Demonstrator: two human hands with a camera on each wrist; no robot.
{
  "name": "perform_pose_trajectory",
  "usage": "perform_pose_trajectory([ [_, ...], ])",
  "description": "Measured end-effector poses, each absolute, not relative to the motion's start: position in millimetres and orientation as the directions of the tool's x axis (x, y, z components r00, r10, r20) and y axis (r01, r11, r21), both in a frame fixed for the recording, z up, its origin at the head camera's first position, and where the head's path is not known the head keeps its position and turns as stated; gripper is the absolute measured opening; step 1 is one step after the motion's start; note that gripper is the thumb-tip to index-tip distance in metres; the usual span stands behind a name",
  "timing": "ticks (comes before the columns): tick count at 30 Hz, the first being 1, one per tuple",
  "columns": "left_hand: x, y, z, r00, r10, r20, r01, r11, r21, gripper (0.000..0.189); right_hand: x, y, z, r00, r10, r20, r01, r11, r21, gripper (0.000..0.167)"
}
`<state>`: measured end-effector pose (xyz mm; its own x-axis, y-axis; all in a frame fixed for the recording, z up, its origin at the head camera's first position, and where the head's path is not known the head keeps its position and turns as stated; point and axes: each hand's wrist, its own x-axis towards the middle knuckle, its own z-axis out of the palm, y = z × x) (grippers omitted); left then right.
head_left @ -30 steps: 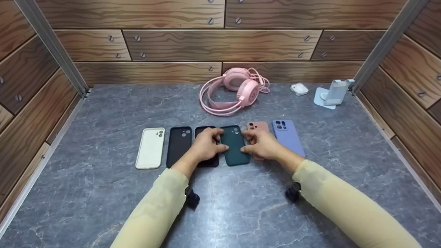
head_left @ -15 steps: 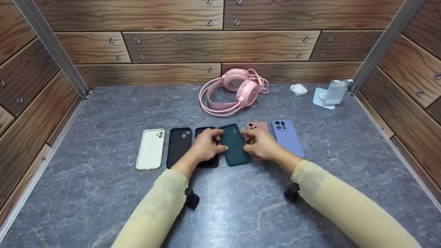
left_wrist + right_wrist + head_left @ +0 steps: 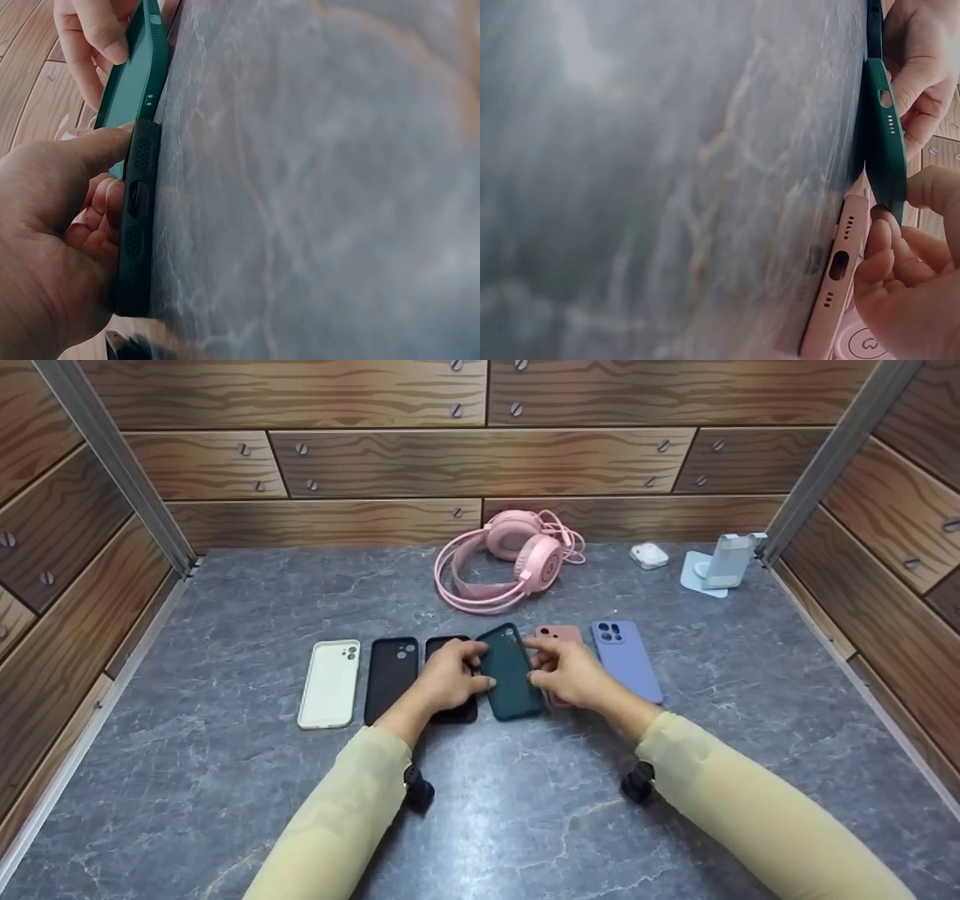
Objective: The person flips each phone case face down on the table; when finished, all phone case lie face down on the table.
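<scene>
Dark green and thin-rimmed, the round-cornered phone case [image 3: 511, 679] points toward eleven o'clock over the grey marbled tabletop [image 3: 517, 840]. With bent fingers, the left hand [image 3: 448, 676] holds its nine-o'clock edge; the right hand [image 3: 574, 673] pinches its three-o'clock edge. Pink padded headphones [image 3: 541, 564] lie at twelve.

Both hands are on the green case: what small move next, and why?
Probably ease the green case up slightly: the left hand and right hand touch its opposite long sides, and in the right wrist view its right side tilts clear of the tabletop.
</scene>
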<state>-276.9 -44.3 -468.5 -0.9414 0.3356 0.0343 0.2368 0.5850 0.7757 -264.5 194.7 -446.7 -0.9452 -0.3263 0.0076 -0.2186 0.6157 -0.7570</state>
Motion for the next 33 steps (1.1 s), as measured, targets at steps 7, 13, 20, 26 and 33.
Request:
perform_pose_trajectory([
  [7, -278.0, -43.4, -467.9, -0.937, 0.345, 0.049, 0.257, 0.589, 0.766, 0.052, -264.1, 194.1, -446.3, -0.951, -0.309, 0.004, -0.185, 0.559, -0.808, 0.058],
  [13, -277.6, -43.6, -466.7, -0.936, 0.347, 0.06, 0.269, 0.591, 0.76, 0.051, -263.6, 193.1, -447.0, -0.956, -0.294, -0.024, -0.136, 0.511, -0.849, 0.06],
  [20, -277.2, -43.8, -467.9, -0.933, 0.355, 0.063, 0.278, 0.595, 0.754, 0.051, -260.0, 194.4, -442.4, -0.95, -0.312, -0.034, -0.127, 0.48, -0.868, 0.06],
  [26, -276.6, -44.0, -469.3, -0.934, 0.353, 0.063, 0.279, 0.604, 0.747, 0.05, -260.2, 194.9, -442.6, -0.948, -0.312, -0.069, -0.087, 0.46, -0.884, 0.064],
  [33, -276.8, -43.4, -469.1, -0.93, 0.361, 0.074, 0.297, 0.616, 0.73, 0.047, -261.1, 194.7, -441.5, -0.947, -0.304, -0.107, -0.029, 0.41, -0.912, 0.067],
])
